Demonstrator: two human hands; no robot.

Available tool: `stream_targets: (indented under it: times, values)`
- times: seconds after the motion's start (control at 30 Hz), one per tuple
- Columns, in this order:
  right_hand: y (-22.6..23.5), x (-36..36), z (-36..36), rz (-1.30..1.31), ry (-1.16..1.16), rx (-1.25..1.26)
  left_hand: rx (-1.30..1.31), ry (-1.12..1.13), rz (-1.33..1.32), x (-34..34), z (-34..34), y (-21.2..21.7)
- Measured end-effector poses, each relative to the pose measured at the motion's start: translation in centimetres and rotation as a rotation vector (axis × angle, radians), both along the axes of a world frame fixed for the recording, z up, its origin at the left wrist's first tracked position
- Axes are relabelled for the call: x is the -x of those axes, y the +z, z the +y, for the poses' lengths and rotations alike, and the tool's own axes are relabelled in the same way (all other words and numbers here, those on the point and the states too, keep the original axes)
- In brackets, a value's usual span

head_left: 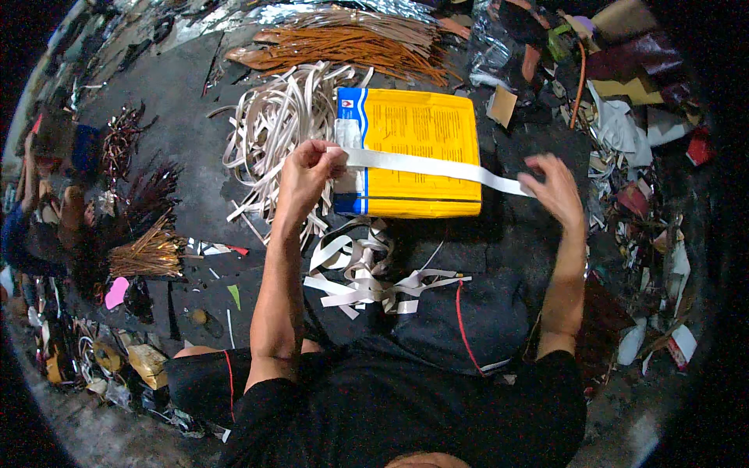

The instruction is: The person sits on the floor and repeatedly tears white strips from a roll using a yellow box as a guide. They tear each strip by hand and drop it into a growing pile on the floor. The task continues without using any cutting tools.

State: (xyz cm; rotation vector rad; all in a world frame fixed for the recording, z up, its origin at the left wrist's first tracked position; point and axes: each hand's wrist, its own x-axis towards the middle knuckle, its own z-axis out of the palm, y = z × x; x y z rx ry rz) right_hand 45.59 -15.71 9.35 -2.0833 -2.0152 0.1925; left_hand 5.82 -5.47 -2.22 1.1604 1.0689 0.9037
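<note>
Yellow box (417,148) flat on dark floor (172,101), blue-and-white edge toward left. White strip (429,165) stretched taut across box top. Left hand (308,175), fingers pinched shut on strip's left end; right hand (555,191), fingers loosely curled over strip's right end, grip unclear. Heap of pale strips (273,125) beyond; curled offcuts (367,277) nearer.

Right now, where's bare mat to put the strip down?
Bare dark mat left of the pale strip pile, and a patch right of the yellow box near the right hand. Crowded: scrap heap on the right, cut strips near the lap.
</note>
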Motion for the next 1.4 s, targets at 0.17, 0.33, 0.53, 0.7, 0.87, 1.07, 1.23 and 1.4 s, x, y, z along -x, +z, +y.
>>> stream_targets:
  times: [0.17, 0.33, 0.53, 0.7, 0.87, 1.07, 1.23, 1.4]
  values:
    - [-2.9, 11.7, 7.0, 0.346, 0.297, -0.067, -0.042, -0.021, 0.016, 0.2, -0.3, 0.2]
    - [-8.2, 19.9, 10.5, 0.506, 0.531, -0.035, -0.117, 0.152, 0.084, -0.1, -0.8, -0.6]
    - [-10.2, 20.3, 10.6, 0.605, 0.574, -0.127, -0.156, 0.286, 0.139, -1.1, -1.6, -1.6]
    - [-10.9, 19.9, 10.9, 0.539, 0.647, -0.209, -0.039, 0.247, 0.041, -1.1, -1.1, -1.9]
    - [-10.2, 20.9, 10.5, 0.234, 0.749, -0.246, -0.028, 0.187, 0.011, 0.1, -0.3, -4.8]
    - [-8.3, 23.2, 9.5, 0.225, 0.655, -0.272, -0.112, 0.328, 0.301, -1.8, 0.0, -5.1]
    - [-8.2, 24.1, 9.3, 0.242, 0.595, -0.272, 0.048, 0.156, -0.185, 0.3, -0.6, -5.1]
    - [-9.2, 23.4, 9.4, 0.270, 0.607, -0.277, -0.081, 0.255, 0.129, -0.1, -1.3, -2.8]
